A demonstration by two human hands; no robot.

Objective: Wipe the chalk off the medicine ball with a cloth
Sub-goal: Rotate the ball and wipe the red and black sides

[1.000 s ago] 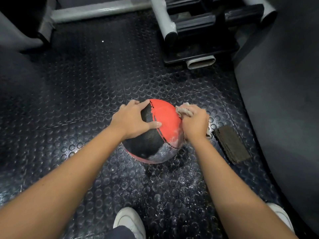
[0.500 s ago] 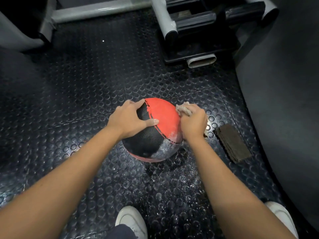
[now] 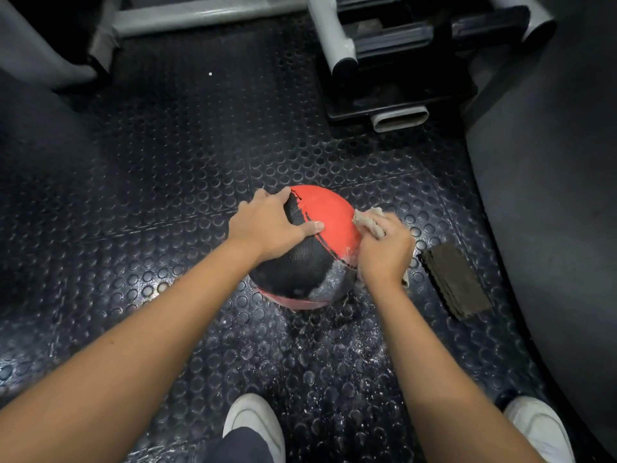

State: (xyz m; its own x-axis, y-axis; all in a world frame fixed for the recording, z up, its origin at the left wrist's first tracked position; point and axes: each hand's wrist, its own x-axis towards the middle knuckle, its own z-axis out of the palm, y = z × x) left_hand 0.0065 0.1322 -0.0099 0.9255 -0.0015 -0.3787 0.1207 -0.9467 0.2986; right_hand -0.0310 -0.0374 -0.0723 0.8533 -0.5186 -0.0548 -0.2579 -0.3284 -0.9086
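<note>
Medicine ball (image 3: 329, 218): we find it resting on the studded floor (image 3: 167, 195), just ahead of our shoes, with red and black panels showing.
Left hand (image 3: 267, 225): we lay it over the top left of the ball, fingers spread wide, thumb flat along the seam; it presses and holds nothing.
Right hand (image 3: 387, 252): we have its fingers curled round the cloth (image 3: 367, 222), which is bunched and touching the ball's right side on the red panel.
Chalk patch (image 3: 334, 282): a grey-white smear remains on the lower right face of the ball, on the side toward us.
Governing relation: the patch lies below the cloth and nearer to us, just beside the right wrist; the right hand is the nearer one, the left well apart from it.
Next move (judgement): we expect a downward stroke along the ball's curve, or a turn of the ball by the left hand.
Progress (judgement): partly done; the red panel looks mostly clean.
Floor residue: white specks (image 3: 334, 355) lie scattered near the ball.
Nearby item: a dark folded pad (image 3: 454, 282) lies right of the ball.
</note>
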